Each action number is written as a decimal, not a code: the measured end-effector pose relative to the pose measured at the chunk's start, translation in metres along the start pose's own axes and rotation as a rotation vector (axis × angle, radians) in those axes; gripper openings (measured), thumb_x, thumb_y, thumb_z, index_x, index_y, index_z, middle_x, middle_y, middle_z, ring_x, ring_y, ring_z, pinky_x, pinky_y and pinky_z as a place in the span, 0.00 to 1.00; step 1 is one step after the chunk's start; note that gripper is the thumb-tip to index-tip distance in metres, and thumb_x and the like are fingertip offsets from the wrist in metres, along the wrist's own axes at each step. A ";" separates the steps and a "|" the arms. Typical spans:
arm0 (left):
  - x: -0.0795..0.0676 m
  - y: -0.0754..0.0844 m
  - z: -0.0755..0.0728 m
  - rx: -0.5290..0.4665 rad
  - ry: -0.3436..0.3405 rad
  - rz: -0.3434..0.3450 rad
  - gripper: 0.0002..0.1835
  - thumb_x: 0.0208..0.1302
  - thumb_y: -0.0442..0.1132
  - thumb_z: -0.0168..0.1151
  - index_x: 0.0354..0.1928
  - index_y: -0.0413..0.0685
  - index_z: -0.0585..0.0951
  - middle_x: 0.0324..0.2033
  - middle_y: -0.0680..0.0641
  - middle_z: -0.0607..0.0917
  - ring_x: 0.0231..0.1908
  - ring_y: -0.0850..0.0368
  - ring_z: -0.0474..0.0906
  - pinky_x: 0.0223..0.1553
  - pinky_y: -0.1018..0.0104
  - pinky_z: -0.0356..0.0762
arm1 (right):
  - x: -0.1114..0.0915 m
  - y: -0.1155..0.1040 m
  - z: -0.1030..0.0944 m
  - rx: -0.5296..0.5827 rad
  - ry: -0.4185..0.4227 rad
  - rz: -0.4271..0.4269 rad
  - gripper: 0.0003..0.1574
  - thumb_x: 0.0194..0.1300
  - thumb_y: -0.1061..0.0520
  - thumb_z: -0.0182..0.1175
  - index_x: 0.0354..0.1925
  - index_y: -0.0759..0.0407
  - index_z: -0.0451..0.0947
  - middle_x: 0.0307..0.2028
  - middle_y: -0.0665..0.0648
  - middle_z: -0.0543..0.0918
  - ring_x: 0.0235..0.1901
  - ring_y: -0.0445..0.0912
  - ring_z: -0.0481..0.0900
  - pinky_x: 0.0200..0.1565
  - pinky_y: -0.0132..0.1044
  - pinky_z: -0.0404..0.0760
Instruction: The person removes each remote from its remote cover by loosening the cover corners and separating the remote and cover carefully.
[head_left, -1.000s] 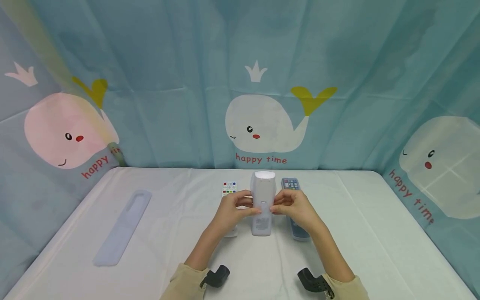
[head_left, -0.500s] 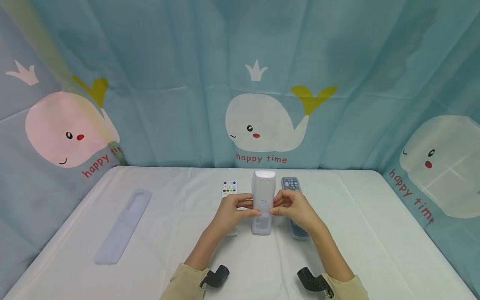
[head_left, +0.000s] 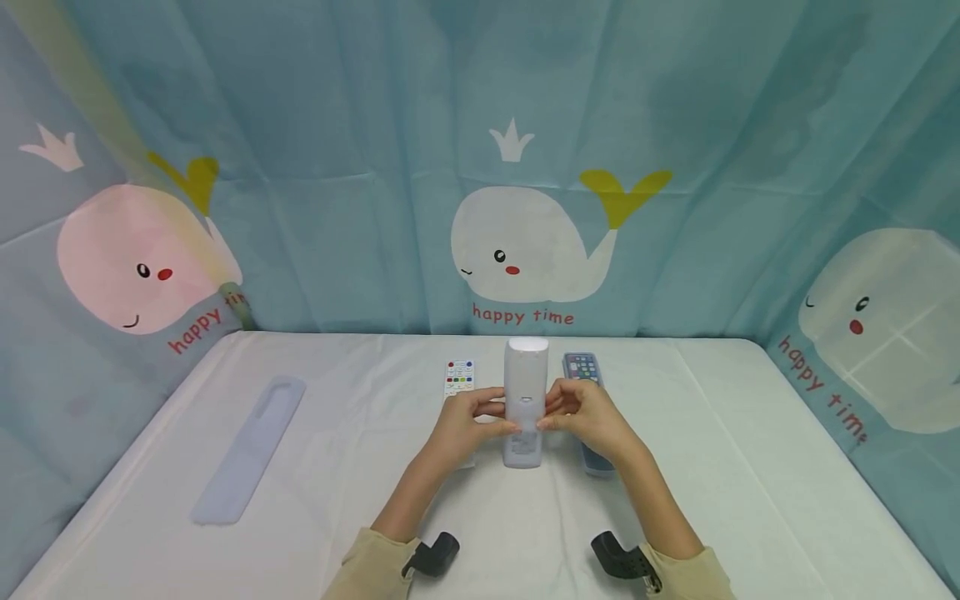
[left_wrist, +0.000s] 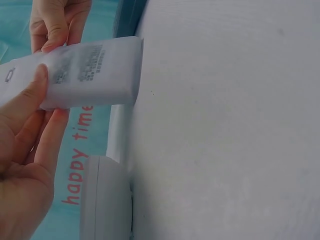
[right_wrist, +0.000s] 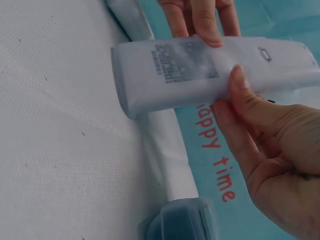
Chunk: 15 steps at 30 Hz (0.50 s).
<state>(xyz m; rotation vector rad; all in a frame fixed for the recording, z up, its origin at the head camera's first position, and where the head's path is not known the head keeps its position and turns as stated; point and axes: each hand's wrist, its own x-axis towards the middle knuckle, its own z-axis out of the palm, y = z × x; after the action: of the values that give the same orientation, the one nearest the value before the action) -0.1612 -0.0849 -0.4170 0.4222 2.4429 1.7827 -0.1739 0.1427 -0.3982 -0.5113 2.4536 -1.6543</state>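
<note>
A white remote control [head_left: 527, 375] stands upright on the white table, its back with a printed label facing me. A cloudy, translucent cover wraps it and blurs the label in both wrist views. My left hand [head_left: 474, 421] pinches its left edge between thumb and fingers. On the opposite edge my right hand [head_left: 588, 417] pinches at about the same height. Close up in the right wrist view, the right thumb of that hand [right_wrist: 280, 145] presses on the back face above the label. The remote's lower end [left_wrist: 120, 70] touches or nearly meets the cloth.
Behind my left hand lies a white remote with coloured buttons [head_left: 459, 377]. A dark blue-grey remote [head_left: 597, 461] lies behind my right hand. Far left on the table [head_left: 750, 467] rests a flat translucent sleeve [head_left: 247, 454] with an oval cutout. A whale-print curtain [head_left: 360, 250] encloses the table.
The cover's edges, which flared out beside the remote's upper half, now sit close against its sides. Both hands keep their pinch in nearly the same place.
</note>
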 end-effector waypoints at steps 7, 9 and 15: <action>-0.003 0.002 0.001 0.047 0.000 0.021 0.28 0.59 0.34 0.80 0.63 0.40 0.84 0.46 0.40 0.92 0.60 0.42 0.85 0.58 0.45 0.84 | -0.003 -0.002 0.001 -0.045 0.001 -0.005 0.13 0.60 0.68 0.76 0.37 0.69 0.79 0.36 0.61 0.87 0.36 0.46 0.84 0.37 0.32 0.84; -0.004 0.002 0.001 0.059 -0.003 0.031 0.28 0.59 0.35 0.80 0.62 0.40 0.84 0.46 0.40 0.92 0.58 0.43 0.86 0.57 0.46 0.84 | -0.003 -0.002 0.002 -0.054 -0.001 -0.007 0.13 0.60 0.68 0.76 0.36 0.68 0.79 0.36 0.61 0.88 0.36 0.46 0.84 0.37 0.32 0.84; -0.006 -0.001 0.004 0.056 -0.011 0.050 0.28 0.59 0.34 0.80 0.62 0.39 0.84 0.46 0.40 0.92 0.54 0.44 0.88 0.55 0.48 0.85 | -0.005 0.001 0.003 -0.074 -0.011 0.002 0.13 0.60 0.68 0.76 0.36 0.68 0.79 0.35 0.59 0.88 0.35 0.45 0.84 0.37 0.33 0.83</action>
<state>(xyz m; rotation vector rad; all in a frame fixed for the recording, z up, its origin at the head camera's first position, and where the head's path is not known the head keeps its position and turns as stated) -0.1546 -0.0833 -0.4199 0.5002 2.5018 1.7286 -0.1683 0.1421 -0.4009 -0.5255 2.5141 -1.5610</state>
